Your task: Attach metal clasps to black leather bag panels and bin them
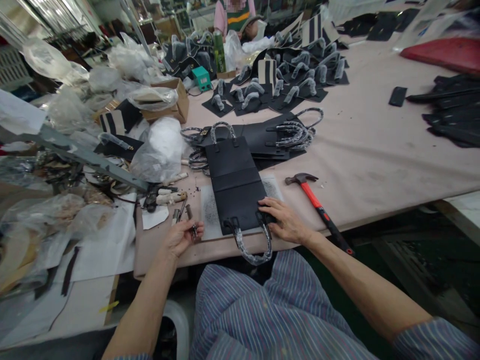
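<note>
- Left hand (pixel 183 236): at the table's near edge, fingers curled shut around a small metal tool (pixel 193 230).
- Right hand (pixel 284 220): lies flat with fingers spread, gripping nothing, pressing on the near right corner of the black bag (pixel 234 182).
- Black bag: flat on a grey mat (pixel 208 212), directly before the person. Its plastic-wrapped handle (pixel 255 252) overhangs the table edge between the hands.
- Hammer (pixel 318 206): red-handled, near the right hand's outer side, not touching it.
- Loose hand tools (pixel 168 196): just left of the bag.
- Stack of black bags (pixel 273 137): just behind the bag's far end.
- Cardboard box (pixel 176 102) and another person (pixel 236 20): well beyond.
</note>
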The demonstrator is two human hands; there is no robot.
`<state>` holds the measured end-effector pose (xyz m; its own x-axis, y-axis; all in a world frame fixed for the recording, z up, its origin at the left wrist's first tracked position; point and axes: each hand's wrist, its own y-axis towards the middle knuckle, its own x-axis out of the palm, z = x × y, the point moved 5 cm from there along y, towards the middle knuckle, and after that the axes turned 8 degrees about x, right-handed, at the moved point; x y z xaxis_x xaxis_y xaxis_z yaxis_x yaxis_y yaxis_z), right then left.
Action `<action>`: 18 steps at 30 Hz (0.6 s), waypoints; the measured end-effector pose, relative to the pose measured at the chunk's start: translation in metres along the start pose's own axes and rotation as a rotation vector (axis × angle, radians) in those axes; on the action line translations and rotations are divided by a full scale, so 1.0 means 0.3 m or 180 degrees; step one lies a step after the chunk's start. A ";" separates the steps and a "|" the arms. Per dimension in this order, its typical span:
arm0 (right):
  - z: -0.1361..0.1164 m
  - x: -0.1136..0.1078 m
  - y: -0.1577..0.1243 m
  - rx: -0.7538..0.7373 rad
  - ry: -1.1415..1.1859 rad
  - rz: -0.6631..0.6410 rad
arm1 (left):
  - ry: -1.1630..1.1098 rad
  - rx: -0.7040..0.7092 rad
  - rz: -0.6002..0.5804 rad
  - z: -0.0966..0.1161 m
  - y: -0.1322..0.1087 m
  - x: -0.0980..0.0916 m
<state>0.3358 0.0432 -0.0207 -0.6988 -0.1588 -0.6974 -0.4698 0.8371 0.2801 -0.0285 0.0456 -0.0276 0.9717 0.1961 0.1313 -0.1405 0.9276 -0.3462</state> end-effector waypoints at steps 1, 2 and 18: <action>-0.001 0.000 0.000 0.0000 -0.0005 0.0002 | -0.0189 -0.0134 0.0084 -0.013 -0.012 0.011; -0.002 0.001 0.000 0.0003 -0.0010 0.0002 | -0.0401 -0.0331 0.0153 -0.029 -0.023 0.025; -0.009 -0.002 0.006 0.0049 -0.0003 0.0032 | -0.0351 0.1172 0.0232 -0.051 -0.042 0.166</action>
<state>0.3339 0.0435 -0.0180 -0.7029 -0.1499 -0.6953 -0.4545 0.8466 0.2769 0.0246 0.0388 -0.0310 0.9333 0.2803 0.2246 -0.2867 0.9580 -0.0043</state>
